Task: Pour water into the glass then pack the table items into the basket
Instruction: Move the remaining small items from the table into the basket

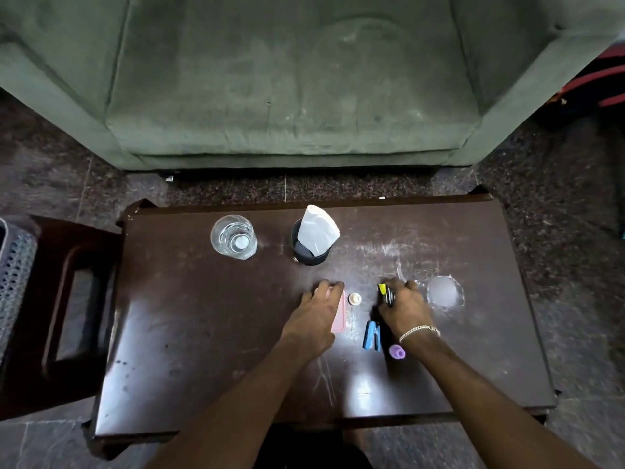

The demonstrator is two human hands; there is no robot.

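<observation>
A clear glass [233,236] with water stands at the back left of the dark wooden table [209,333]. My left hand [316,316] lies on a flat pink case [339,314], fingers curled over its far end. My right hand [404,308] closes on a yellow-tipped black marker [385,292]. Between the hands sits a small white cap [354,298]. A blue stapler [372,336] and a small purple item [396,351] lie just below my right hand. A grey perforated basket [15,269] shows at the far left edge.
A black cup holding white tissue [313,236] stands at the table's back centre. A wet ring [443,293] marks the table right of my right hand. A dark wooden stool [67,299] stands left of the table. A green sofa [287,79] lies beyond.
</observation>
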